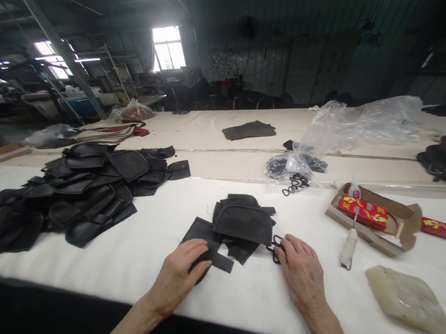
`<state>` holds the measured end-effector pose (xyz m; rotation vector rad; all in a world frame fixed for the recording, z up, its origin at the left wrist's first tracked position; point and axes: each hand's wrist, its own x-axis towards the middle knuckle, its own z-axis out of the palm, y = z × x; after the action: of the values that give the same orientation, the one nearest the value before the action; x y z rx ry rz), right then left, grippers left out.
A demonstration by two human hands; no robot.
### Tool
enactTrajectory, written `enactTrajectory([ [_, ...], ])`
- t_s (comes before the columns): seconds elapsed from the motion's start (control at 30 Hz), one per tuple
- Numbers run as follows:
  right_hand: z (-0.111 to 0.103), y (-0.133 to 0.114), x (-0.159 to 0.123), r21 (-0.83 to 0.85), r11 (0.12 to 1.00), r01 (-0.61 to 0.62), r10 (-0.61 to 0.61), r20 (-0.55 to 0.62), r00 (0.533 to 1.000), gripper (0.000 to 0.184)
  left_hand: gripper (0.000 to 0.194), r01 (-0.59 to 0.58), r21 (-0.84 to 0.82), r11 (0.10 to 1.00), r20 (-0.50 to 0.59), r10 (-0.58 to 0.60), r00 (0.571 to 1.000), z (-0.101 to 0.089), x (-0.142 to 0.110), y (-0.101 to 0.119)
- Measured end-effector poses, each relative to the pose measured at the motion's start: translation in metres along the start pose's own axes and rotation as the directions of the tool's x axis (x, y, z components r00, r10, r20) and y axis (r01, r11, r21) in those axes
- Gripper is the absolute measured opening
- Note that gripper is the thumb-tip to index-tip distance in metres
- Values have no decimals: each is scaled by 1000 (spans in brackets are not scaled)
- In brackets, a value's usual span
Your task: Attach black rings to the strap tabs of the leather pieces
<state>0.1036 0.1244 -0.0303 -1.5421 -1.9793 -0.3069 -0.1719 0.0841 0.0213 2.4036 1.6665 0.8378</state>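
Observation:
My left hand [183, 265] is closed on a black leather piece [198, 231], thumb and fingers at its near edge. A short black strap [222, 263] sticks out to the right of these fingers. Just beyond, a small stack of black leather pieces [244, 223] lies on the white-covered table, the top one with a rounded outline and stitched rim. At the stack's right side my right hand [303, 270] has its fingertips on several black wire-like rings [277, 248]. Part of the left piece is hidden under my left fingers.
A large heap of black leather pieces [93, 183] lies at left. To the right are a cardboard tray [401, 212] with red boxes, a white-wrapped awl-like tool [348, 249] and a yellowish block [409, 298]. Clear plastic bags [351, 126] and a dark flat piece [249, 130] lie farther back.

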Motion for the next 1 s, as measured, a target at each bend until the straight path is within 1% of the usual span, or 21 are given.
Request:
enactTrajectory([
  [0.07, 0, 1, -1, 5, 1000, 1, -1, 5, 1000, 41, 29, -21, 157, 987, 66, 11, 998, 1, -16, -5],
  [0.17, 0, 2, -2, 13, 1000, 8, -8, 14, 1000, 44, 41, 6, 314, 949, 155, -57, 986, 1, -26, -6],
  [0.23, 0, 2, -2, 18, 1000, 13, -13, 14, 1000, 45, 43, 8, 360, 933, 222, -94, 971, -1, -22, -2],
  [0.3, 0, 2, -2, 25, 1000, 15, -15, 8, 1000, 45, 45, 8, 386, 923, 278, -124, 952, -3, -13, 5],
  [0.37, 0, 2, -2, 35, 999, 9, -9, -3, 1000, 44, 46, 14, 396, 918, 304, -145, 942, -4, -2, 11],
  [0.47, -1, 2, -1, 58, 998, -10, 12, -26, 1000, 40, 40, 0, 387, 922, 328, -138, 935, -4, 10, 17],
  [0.57, -4, 2, 0, 95, 995, -13, 18, -47, 999, 35, 30, -16, 350, 937, 360, -119, 925, -1, 15, 19],
  [0.73, -8, 1, 5, 173, 985, -22, 38, -91, 995, 28, 31, -43, 163, 986, 464, -39, 885, 2, 23, 19],
  [0.8, -9, 2, 8, 213, 976, -47, 73, -116, 991, 27, 29, -17, 101, 995, 494, -35, 869, 1, 30, 20],
  [0.87, -12, 4, 8, 255, 963, -84, 123, -142, 982, 26, 24, 36, 71, 997, 513, -67, 856, -2, 38, 20],
  [1.0, -26, 11, 0, 310, 940, -141, 198, -158, 967, 25, 16, 102, 86, 991, 499, -132, 856, -3, 44, 21],
])
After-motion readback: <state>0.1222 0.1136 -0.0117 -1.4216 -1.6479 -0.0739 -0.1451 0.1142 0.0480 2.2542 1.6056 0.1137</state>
